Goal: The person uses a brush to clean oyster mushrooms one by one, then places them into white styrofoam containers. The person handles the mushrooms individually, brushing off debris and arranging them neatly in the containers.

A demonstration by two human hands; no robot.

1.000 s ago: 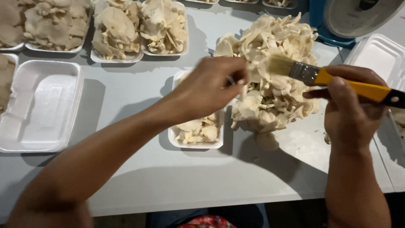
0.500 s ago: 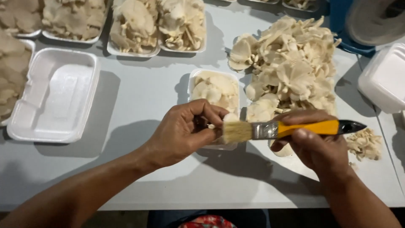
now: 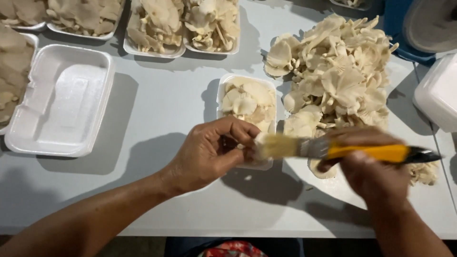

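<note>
**Brush against a mushroom piece over the small tray**

Your right hand (image 3: pixel 376 173) is clenched around the yellow handle of a paintbrush (image 3: pixel 333 150), which lies nearly level across the view with its pale bristles pointing toward your left. Your left hand (image 3: pixel 212 152) is curled, thumb and fingertips pinched on a small pale piece right at the bristle tips; the piece is mostly hidden and blurred, so you cannot tell its shape. Both hands sit over the near end of a small white foam tray (image 3: pixel 247 121) that holds a few flat oyster mushrooms.

Just right of that tray, a large heap of loose oyster mushrooms (image 3: pixel 340 76) lies on the grey bench (image 3: pixel 162 104), touching the tray's right edge. To your left, an empty white foam tray (image 3: pixel 62 100) stands well apart from your hands. Along the far edge, filled trays of mushrooms (image 3: pixel 183 24) stand side by side. A white foam container (image 3: pixel 438 93) shows at the right edge, with a blue object (image 3: pixel 397 24) behind it.
</note>
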